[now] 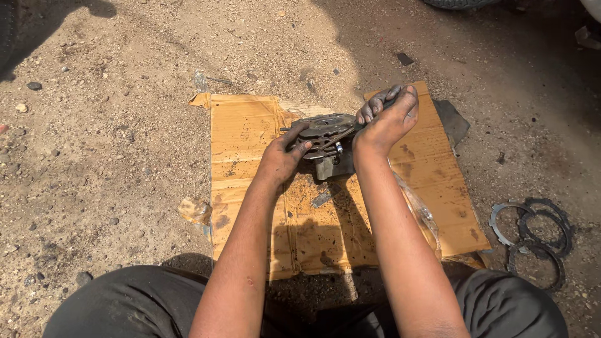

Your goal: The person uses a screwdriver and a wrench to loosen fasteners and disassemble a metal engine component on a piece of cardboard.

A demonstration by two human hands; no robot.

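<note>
Left hand (285, 153) pressed flat, ungripped, on the metal assembly (325, 143) atop cardboard (250, 125). Right hand (388, 116) was closed around a thin tool (341, 134).

- The right hand (387, 120) is hiding the metal assembly's (325, 143) three o'clock edge and most of the thin tool it is gripping.
- A tyre (460, 3) is getting cropped at twelve o'clock.

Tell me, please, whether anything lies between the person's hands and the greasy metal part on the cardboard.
Nothing visible does. The left hand rests directly on the metal part, and the right hand holds a thin tool against its top.
</note>
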